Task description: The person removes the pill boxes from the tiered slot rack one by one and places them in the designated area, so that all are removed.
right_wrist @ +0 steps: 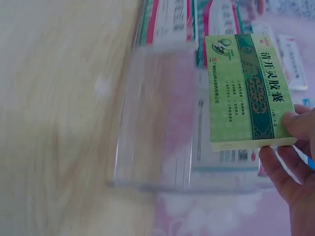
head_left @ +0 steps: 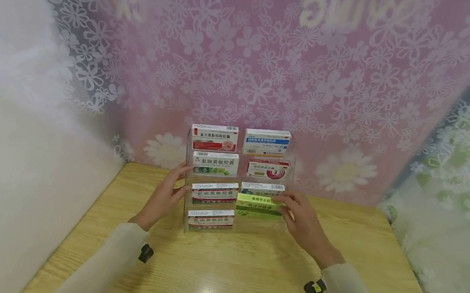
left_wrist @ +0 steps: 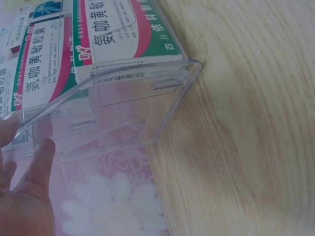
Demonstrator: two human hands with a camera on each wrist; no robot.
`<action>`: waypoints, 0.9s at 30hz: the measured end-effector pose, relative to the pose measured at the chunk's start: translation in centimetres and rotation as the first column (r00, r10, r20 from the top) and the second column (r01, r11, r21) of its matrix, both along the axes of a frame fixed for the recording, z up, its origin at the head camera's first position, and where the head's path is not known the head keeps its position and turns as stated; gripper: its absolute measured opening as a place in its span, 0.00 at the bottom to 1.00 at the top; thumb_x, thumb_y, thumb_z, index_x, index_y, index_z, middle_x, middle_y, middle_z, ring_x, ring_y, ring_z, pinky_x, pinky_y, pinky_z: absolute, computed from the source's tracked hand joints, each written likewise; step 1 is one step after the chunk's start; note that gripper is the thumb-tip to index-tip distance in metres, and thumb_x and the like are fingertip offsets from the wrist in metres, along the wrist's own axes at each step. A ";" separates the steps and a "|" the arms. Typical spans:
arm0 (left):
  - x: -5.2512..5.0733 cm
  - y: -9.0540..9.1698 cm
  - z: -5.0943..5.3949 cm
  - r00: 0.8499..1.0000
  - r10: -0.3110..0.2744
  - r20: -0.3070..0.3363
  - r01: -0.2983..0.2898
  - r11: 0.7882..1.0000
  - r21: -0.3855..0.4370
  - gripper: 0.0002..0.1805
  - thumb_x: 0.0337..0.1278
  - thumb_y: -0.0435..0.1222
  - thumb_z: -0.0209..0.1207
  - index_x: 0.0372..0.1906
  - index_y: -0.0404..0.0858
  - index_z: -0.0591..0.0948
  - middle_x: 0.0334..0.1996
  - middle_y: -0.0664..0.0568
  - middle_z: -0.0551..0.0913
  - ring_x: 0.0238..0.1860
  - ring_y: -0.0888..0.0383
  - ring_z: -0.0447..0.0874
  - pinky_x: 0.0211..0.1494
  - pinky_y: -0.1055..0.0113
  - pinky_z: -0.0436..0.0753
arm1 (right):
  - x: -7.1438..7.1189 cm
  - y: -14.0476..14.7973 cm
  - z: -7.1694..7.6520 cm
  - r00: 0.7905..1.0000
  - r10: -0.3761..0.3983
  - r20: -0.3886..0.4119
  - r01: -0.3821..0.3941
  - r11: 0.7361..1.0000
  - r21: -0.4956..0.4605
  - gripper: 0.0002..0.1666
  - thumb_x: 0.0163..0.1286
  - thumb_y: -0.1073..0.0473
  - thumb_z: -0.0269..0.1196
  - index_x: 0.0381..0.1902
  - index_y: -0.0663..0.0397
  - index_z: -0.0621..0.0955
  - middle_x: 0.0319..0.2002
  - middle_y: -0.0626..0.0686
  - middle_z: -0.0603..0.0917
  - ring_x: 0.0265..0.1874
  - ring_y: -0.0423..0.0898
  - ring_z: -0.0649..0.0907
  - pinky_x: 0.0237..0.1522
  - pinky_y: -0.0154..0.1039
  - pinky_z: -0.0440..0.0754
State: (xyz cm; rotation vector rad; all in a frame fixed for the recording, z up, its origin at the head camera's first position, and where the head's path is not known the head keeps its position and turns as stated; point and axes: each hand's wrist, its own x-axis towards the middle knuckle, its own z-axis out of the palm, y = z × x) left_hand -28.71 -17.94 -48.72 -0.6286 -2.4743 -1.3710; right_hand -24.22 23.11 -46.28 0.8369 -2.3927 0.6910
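Note:
A clear plastic display rack (head_left: 261, 226) stands on the table, with medicine boxes in two columns. My right hand (head_left: 306, 221) pinches a green medicine box (head_left: 259, 208) by its right end, thumb on the front face. In the right wrist view this green box (right_wrist: 246, 93) is in front of the rack's right column, and the pocket below it holds nothing. My left hand (head_left: 165, 196) touches the rack's left side with spread, fairly straight fingers; in the left wrist view the fingers (left_wrist: 42, 162) lie against the clear side panel.
Two white, red and green boxes (head_left: 214, 193) fill the lower left pockets. Higher up are a red and white box (head_left: 214, 138), a blue and white box (head_left: 267, 142) and others. The wooden table (head_left: 213, 268) extends in front; a pink flowered cloth (head_left: 247, 71) hangs behind.

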 end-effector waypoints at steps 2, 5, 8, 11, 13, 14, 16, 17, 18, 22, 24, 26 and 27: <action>0.0 0.0 0.0 1.000 0.000 0.007 0.000 1.000 0.006 0.34 0.80 0.29 0.61 0.83 0.46 0.68 0.89 0.41 0.54 0.77 0.32 0.73 0.67 0.41 0.87 | 0.7 -0.4 0.1 0.997 0.023 0.074 -0.021 0.999 -0.032 0.19 0.71 0.74 0.72 0.57 0.53 0.89 0.55 0.55 0.86 0.50 0.49 0.87 0.44 0.44 0.93; 0.1 0.0 0.0 1.000 -0.005 0.010 0.005 1.000 0.017 0.34 0.80 0.29 0.61 0.83 0.46 0.68 0.89 0.41 0.54 0.77 0.32 0.73 0.68 0.41 0.87 | 1.6 -1.2 -0.1 0.973 0.058 0.222 -0.040 0.996 -0.085 0.19 0.74 0.71 0.71 0.59 0.51 0.89 0.56 0.52 0.85 0.50 0.48 0.88 0.47 0.41 0.94; 0.1 0.0 0.0 1.000 -0.010 0.011 0.010 1.000 0.023 0.34 0.80 0.29 0.61 0.83 0.45 0.68 0.89 0.41 0.53 0.77 0.32 0.73 0.68 0.42 0.86 | 2.3 -2.0 -0.8 0.933 0.083 0.349 -0.048 0.993 -0.109 0.18 0.78 0.66 0.69 0.61 0.47 0.88 0.57 0.50 0.85 0.54 0.50 0.88 0.50 0.40 0.94; 0.1 0.0 0.0 1.000 -0.016 0.020 0.016 1.000 0.025 0.34 0.80 0.29 0.61 0.83 0.46 0.68 0.89 0.41 0.53 0.77 0.32 0.72 0.69 0.42 0.86 | 2.6 -2.6 -1.8 0.880 0.123 0.459 -0.067 0.988 -0.136 0.16 0.81 0.62 0.67 0.62 0.44 0.87 0.58 0.49 0.85 0.56 0.50 0.87 0.51 0.38 0.93; 0.2 0.0 0.1 1.000 -0.020 0.023 0.019 1.000 0.022 0.34 0.80 0.29 0.61 0.84 0.46 0.67 0.89 0.41 0.52 0.78 0.32 0.72 0.69 0.41 0.86 | 2.7 -2.9 -2.6 0.838 0.154 0.523 -0.082 0.984 -0.159 0.15 0.82 0.59 0.66 0.62 0.44 0.87 0.60 0.50 0.85 0.57 0.50 0.86 0.51 0.36 0.92; 0.2 0.0 0.2 0.999 -0.019 0.025 0.019 1.000 0.020 0.34 0.80 0.29 0.61 0.84 0.46 0.67 0.89 0.42 0.52 0.78 0.33 0.72 0.69 0.41 0.86 | 2.7 -3.1 -3.0 0.818 0.169 0.551 -0.088 0.981 -0.171 0.15 0.82 0.59 0.66 0.62 0.45 0.87 0.60 0.50 0.86 0.57 0.50 0.86 0.52 0.36 0.92; 0.2 0.0 0.2 1.000 -0.017 0.024 0.017 1.000 0.014 0.34 0.80 0.29 0.61 0.84 0.46 0.67 0.89 0.42 0.53 0.78 0.33 0.73 0.69 0.41 0.86 | 2.7 -3.4 -3.9 0.782 0.187 0.594 -0.098 0.979 -0.179 0.14 0.83 0.58 0.65 0.61 0.48 0.88 0.60 0.52 0.86 0.57 0.51 0.86 0.52 0.36 0.91; 0.3 0.1 0.3 1.000 -0.017 0.025 0.017 1.000 0.013 0.34 0.80 0.29 0.61 0.84 0.46 0.67 0.89 0.42 0.53 0.77 0.33 0.73 0.69 0.41 0.86 | 2.7 -3.6 -4.3 0.767 0.193 0.612 -0.103 0.978 -0.180 0.14 0.83 0.57 0.65 0.61 0.49 0.88 0.60 0.52 0.87 0.57 0.51 0.86 0.53 0.36 0.90; 0.3 0.1 0.3 1.000 -0.016 0.023 0.016 1.000 0.009 0.34 0.80 0.29 0.61 0.84 0.46 0.67 0.89 0.42 0.53 0.77 0.33 0.73 0.69 0.41 0.86 | 2.6 -3.7 -4.8 0.757 0.199 0.622 -0.111 0.978 -0.179 0.14 0.83 0.57 0.65 0.61 0.50 0.88 0.60 0.53 0.87 0.57 0.52 0.86 0.53 0.37 0.90; 0.2 0.0 0.2 1.000 -0.014 0.018 0.014 1.000 0.003 0.34 0.81 0.29 0.60 0.84 0.46 0.66 0.89 0.42 0.53 0.77 0.33 0.73 0.69 0.40 0.86 | 2.6 -4.4 -6.1 0.719 0.217 0.661 -0.135 0.976 -0.173 0.14 0.84 0.59 0.63 0.60 0.54 0.88 0.59 0.56 0.88 0.56 0.54 0.87 0.55 0.41 0.89; 0.2 -0.1 0.1 1.000 -0.016 0.013 0.016 1.000 0.002 0.34 0.81 0.29 0.60 0.84 0.46 0.66 0.89 0.41 0.52 0.77 0.32 0.73 0.69 0.41 0.86 | 2.6 -4.7 -6.7 0.693 0.217 0.688 -0.132 0.976 -0.175 0.14 0.84 0.60 0.63 0.60 0.53 0.88 0.59 0.56 0.88 0.55 0.53 0.88 0.57 0.41 0.89; 0.1 -0.1 0.0 1.000 -0.015 0.013 0.015 1.000 0.003 0.34 0.81 0.29 0.60 0.84 0.46 0.66 0.89 0.42 0.53 0.77 0.33 0.73 0.69 0.41 0.86 | 2.6 -5.1 -7.1 0.669 0.207 0.714 -0.116 0.978 -0.174 0.13 0.85 0.60 0.62 0.60 0.53 0.89 0.59 0.56 0.88 0.56 0.52 0.87 0.57 0.39 0.88; 0.1 -0.2 0.0 1.000 -0.015 0.014 0.015 1.000 0.002 0.34 0.81 0.29 0.60 0.84 0.47 0.66 0.89 0.43 0.53 0.77 0.33 0.73 0.69 0.42 0.86 | 2.6 -5.2 -7.3 0.660 0.205 0.723 -0.109 0.978 -0.177 0.13 0.85 0.60 0.62 0.59 0.53 0.89 0.60 0.56 0.88 0.56 0.52 0.87 0.57 0.39 0.87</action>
